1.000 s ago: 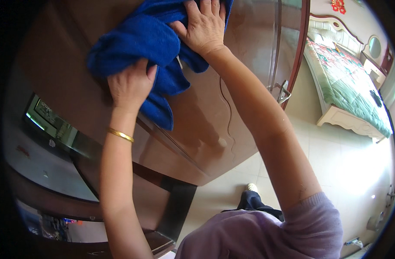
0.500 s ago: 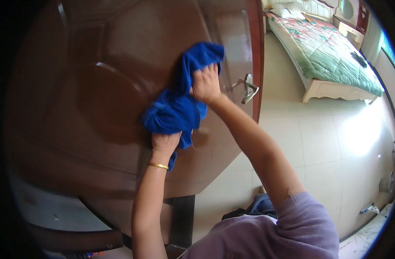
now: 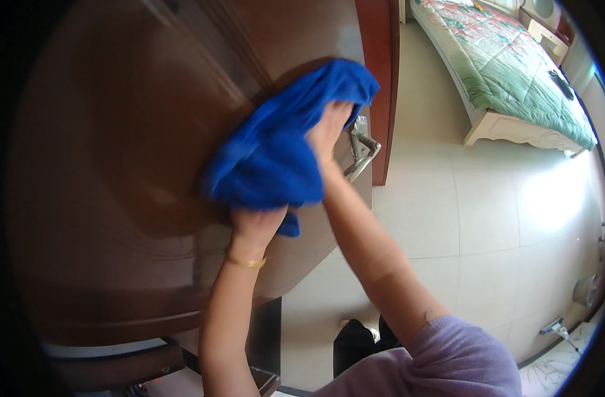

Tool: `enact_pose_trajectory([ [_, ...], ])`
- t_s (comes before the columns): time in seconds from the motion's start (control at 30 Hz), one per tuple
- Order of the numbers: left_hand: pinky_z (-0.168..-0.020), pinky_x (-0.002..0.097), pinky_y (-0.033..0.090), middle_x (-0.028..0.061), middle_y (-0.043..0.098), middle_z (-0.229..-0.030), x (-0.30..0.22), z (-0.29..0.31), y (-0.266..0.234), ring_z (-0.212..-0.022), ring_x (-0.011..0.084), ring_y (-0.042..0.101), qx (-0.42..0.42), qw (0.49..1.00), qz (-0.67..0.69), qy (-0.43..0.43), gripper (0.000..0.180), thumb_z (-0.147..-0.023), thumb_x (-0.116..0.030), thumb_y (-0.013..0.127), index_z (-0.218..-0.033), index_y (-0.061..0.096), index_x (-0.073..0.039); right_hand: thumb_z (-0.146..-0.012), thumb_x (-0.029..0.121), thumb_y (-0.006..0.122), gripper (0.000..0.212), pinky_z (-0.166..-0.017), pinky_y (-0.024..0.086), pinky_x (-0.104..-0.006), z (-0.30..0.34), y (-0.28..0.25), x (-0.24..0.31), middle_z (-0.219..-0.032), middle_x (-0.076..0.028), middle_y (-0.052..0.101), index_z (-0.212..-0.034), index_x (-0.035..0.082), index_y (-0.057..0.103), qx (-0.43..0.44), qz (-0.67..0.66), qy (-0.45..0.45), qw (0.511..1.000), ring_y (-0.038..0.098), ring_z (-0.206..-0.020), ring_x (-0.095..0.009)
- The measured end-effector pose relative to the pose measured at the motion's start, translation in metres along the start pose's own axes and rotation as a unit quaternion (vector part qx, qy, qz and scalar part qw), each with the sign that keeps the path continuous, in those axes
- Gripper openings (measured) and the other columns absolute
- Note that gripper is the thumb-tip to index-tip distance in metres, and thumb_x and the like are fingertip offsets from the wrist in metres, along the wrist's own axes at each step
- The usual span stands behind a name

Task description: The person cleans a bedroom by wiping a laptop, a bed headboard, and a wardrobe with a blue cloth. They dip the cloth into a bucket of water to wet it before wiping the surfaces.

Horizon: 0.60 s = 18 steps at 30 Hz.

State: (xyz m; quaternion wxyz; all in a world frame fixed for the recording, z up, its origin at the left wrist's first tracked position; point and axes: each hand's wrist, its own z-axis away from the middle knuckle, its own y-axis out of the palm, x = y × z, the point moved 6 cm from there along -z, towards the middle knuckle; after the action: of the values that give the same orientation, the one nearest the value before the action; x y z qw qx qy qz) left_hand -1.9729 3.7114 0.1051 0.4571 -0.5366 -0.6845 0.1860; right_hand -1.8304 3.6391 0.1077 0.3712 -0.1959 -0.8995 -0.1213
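Note:
A blue cloth (image 3: pixel 269 155) lies bunched against a glossy brown door (image 3: pixel 137 178). My right hand (image 3: pixel 330 129) presses the cloth's upper right part to the door with its fingers over the fabric, close beside the metal door handle (image 3: pixel 362 152). Below, my left hand (image 3: pixel 257 225) grips the cloth's lower edge, and its fingers are hidden under the fabric. A gold bangle (image 3: pixel 246 263) circles my left wrist. Both hands and the cloth are slightly blurred.
Past the door's red-brown edge (image 3: pixel 378 86) stretches a pale tiled floor (image 3: pixel 428 212). A bed (image 3: pixel 494 73) with a green floral quilt stands at the upper right. At the far right are a grey bucket (image 3: pixel 585 290) and a squeegee-like tool (image 3: pixel 557 327).
My right hand and the cloth's upper end have come closer to the door handle. The cloth is spread more widely between my hands. The view of the door and bed has shifted.

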Motion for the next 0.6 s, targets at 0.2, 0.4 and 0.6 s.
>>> enact_pose_trajectory([
  [0.2,-0.095,0.0432,0.033,0.0173,0.044,-0.123,-0.011,0.113,0.049,-0.113,0.0337,0.040,0.119,0.984,0.110,-0.070,0.058,-0.078,-0.034,0.060,-0.125,0.039,-0.009,-0.071,0.035,0.054,0.046,-0.100,0.017,-0.0528,0.084,-0.017,0.016,-0.129,-0.021,0.036,-0.107,0.007,0.058,0.176,-0.053,-0.151,0.971,0.028,-0.120,-0.043],
  [0.4,-0.097,0.0411,0.031,0.0154,0.042,-0.125,-0.065,0.155,0.144,-0.115,0.0283,0.039,0.550,0.827,0.048,-0.107,0.054,-0.081,-0.035,0.052,-0.126,0.036,-0.008,-0.070,0.039,0.054,0.043,-0.098,0.020,-0.0544,0.169,-0.021,-0.074,-0.117,-0.015,0.051,-0.103,0.011,0.062,0.232,-0.039,-0.154,0.960,0.039,-0.114,-0.038],
  [0.6,-0.102,0.0383,0.026,0.0114,0.035,-0.134,-0.132,0.193,0.227,-0.122,0.0253,0.033,0.053,0.994,0.098,-0.007,0.057,-0.082,-0.032,0.053,-0.130,0.034,-0.009,-0.071,0.033,0.055,0.044,-0.098,0.021,-0.0544,0.202,-0.036,-0.182,-0.117,-0.021,0.047,-0.105,0.005,0.058,0.158,-0.010,-0.141,0.977,0.038,-0.112,-0.042],
])
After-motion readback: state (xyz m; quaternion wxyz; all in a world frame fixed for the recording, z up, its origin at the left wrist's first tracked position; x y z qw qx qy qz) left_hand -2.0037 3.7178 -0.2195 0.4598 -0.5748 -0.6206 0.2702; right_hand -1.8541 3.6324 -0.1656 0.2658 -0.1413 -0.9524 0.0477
